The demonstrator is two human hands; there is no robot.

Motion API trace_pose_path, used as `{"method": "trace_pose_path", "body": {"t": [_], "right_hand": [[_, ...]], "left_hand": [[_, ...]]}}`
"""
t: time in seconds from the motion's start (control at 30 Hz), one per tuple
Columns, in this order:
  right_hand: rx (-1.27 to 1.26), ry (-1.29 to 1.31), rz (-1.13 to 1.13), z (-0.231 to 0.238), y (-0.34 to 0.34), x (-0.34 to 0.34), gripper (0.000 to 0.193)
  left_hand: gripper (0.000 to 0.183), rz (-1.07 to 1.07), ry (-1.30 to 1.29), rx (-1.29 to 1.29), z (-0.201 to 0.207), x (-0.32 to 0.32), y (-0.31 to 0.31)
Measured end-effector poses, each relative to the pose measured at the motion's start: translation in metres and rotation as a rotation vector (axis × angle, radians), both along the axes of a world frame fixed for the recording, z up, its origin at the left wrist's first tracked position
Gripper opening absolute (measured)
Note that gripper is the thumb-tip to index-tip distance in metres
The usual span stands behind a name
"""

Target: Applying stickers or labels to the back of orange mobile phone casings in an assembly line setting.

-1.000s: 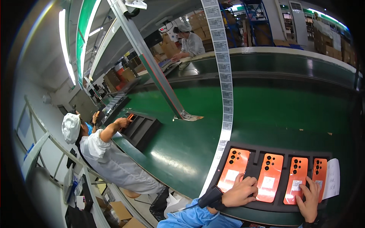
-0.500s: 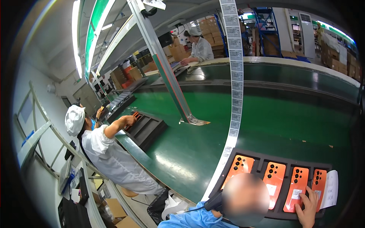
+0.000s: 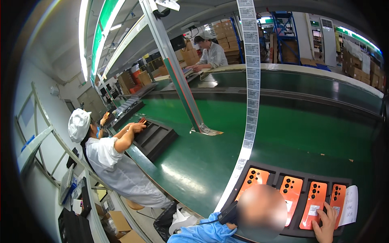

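Observation:
A dark foam tray (image 3: 306,184) at the lower right holds several orange phones, backs up. My right hand (image 3: 326,226) is at the third phone (image 3: 318,192), its thumb and fingertips spread over the phone's right edge beside a white label (image 3: 313,209). Its other fingers reach toward the fourth phone (image 3: 338,193). My left hand (image 3: 261,211), with a blue sleeve and a dark wristband (image 3: 228,214), lies over the tray between the first phone (image 3: 256,178) and the second phone (image 3: 291,189); blurring hides its fingers. A handwritten paper sheet (image 3: 349,206) sticks out at the right.
A long strip of printed labels (image 3: 252,81) hangs down to the green bench (image 3: 202,162) left of the tray. A metal post (image 3: 178,77) stands on the bench. One co-worker (image 3: 111,162) works at a dark tray (image 3: 156,139) on the left; another (image 3: 212,52) sits across the bench.
The whole view has shifted slightly. My right hand stays at the third phone. The co-worker on the left has pulled the reaching arm back and the hand is at the near tray.

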State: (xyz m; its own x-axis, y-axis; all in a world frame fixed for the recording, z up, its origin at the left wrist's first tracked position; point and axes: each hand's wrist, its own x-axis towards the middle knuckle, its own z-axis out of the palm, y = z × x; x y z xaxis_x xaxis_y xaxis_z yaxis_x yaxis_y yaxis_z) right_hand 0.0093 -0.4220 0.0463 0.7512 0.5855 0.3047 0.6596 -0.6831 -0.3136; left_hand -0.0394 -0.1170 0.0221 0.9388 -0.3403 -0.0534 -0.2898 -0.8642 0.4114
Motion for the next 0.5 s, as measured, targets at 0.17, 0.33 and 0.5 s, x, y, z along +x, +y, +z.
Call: {"method": "trace_pose_path", "body": {"t": [0.17, 0.33, 0.5], "right_hand": [[0.008, 0.001, 0.013, 0.0004, 0.0001, 0.0014, 0.032], [-0.001, 0.007, -0.002, 0.0018, 0.0021, 0.0005, 0.031], [-0.005, -0.005, 0.007, -0.0011, 0.001, 0.0016, 0.032]], "left_hand": [[0.084, -0.08, 0.009, -0.005, -0.005, -0.0013, 0.0067], [0.086, -0.06, 0.018, 0.024, -0.0032, -0.0025, 0.0048], [0.083, -0.04, 0.049, 0.082, 0.0036, -0.0064, 0.0]]}}
